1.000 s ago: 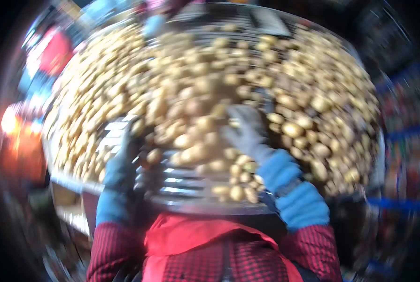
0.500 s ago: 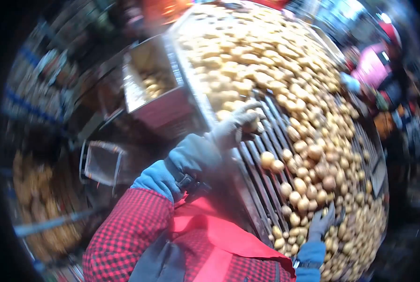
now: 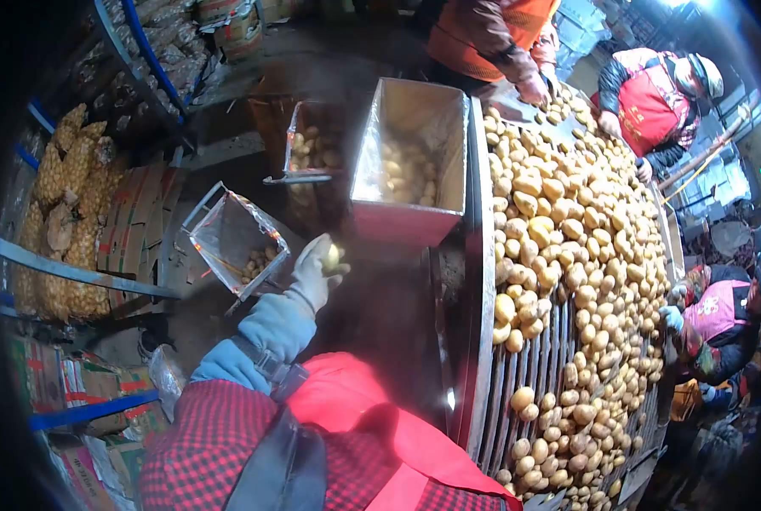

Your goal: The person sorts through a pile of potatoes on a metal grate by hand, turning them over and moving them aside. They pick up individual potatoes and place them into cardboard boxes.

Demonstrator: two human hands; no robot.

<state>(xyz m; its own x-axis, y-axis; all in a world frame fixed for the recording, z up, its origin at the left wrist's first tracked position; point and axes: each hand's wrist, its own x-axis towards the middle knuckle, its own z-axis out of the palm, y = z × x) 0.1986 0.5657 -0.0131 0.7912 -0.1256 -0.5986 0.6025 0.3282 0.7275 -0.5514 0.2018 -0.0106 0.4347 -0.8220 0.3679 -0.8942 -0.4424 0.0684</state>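
My left hand (image 3: 311, 277), in a pale grey glove below a blue sleeve, is closed around a potato (image 3: 333, 258). It is held off the table, between a wire-framed, lined basket (image 3: 213, 261) and a tall open box (image 3: 409, 223). To the right, many loose potatoes (image 3: 559, 204) lie on a slatted sorting table (image 3: 518, 362). At the bottom edge a grey shape (image 3: 546, 502) beside the potatoes may be part of my gloved right hand. Its fingers cannot be made out.
The basket and the tall box have potatoes inside. Another bin with potatoes (image 3: 312, 152) stands behind. Sacks of potatoes (image 3: 65, 221) and flattened cardboard (image 3: 138, 213) lie at left near blue rails. Several people work around the table, one in an orange vest (image 3: 483, 38).
My left hand has swung left, away from the slats, with a potato in it. The view has turned left, showing more baskets and people. My right hand has mostly left the picture.
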